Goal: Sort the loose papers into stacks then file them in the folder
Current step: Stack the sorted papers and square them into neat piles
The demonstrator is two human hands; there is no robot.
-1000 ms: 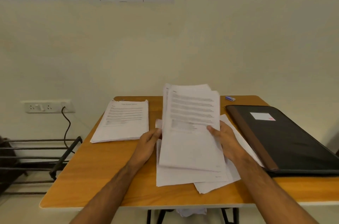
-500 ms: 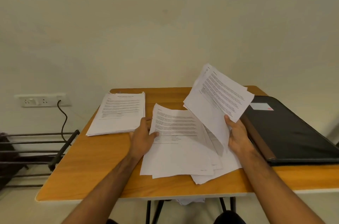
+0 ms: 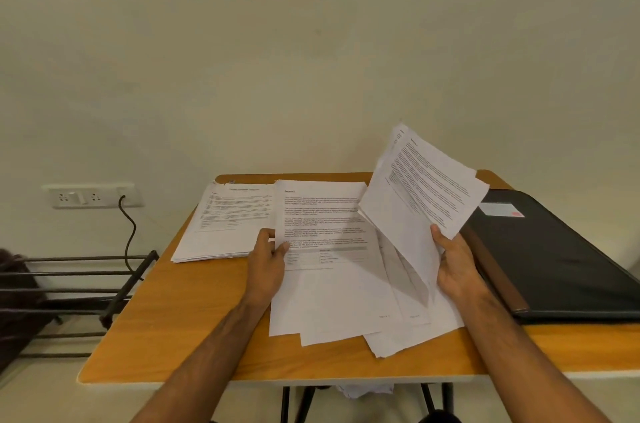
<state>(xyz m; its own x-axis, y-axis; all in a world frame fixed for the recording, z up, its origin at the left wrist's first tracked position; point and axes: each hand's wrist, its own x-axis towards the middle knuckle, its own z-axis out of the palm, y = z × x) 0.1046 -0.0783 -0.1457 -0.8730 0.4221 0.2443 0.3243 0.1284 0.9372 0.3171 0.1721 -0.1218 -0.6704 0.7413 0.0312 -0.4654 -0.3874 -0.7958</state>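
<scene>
My left hand (image 3: 265,265) has slid one sheet (image 3: 320,225) leftward off the loose papers (image 3: 349,312), grip pinched on its left edge, so its far corner now overlaps the sorted stack (image 3: 225,222) at the far left of the tabletop (image 3: 180,329). A second ago both hands held one bundle upright. My right hand (image 3: 457,267) now holds the remaining sheets (image 3: 422,187) tilted up, grip closed around their lower edge. The black folder (image 3: 554,256) lies closed on the right. I judge sorting is mid-way; filing hasn't begun
</scene>
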